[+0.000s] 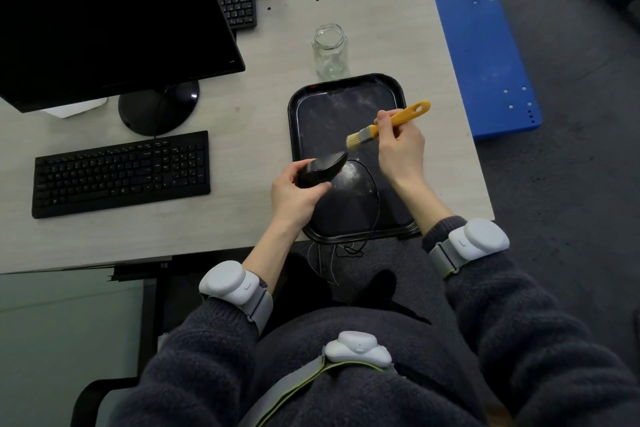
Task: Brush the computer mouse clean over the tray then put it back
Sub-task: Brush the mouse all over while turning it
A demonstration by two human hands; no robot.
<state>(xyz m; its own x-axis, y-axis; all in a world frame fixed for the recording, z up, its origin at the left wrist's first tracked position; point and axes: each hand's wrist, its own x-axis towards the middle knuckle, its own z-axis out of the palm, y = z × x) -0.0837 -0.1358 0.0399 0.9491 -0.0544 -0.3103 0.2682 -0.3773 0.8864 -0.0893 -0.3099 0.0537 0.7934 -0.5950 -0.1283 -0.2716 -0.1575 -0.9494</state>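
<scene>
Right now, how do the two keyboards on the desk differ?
The near keyboard lies fully in view in front of the monitor; the far keyboard sits behind it, partly hidden by the screen. The near one shows its full width with a number pad; only one end of the far one shows. Both are black, and neither is being touched.

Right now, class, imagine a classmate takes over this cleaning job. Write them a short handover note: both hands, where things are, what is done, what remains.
Left hand: shut on the black corded computer mouse, held tilted over the black rectangular plastic tray.
Right hand: shut on the yellow-handled pastry brush, bristles just above the mouse's front end.
Done: pale dust already lies on the tray.
Left: finish brushing, then put the mouse back on the grey desk.
</scene>
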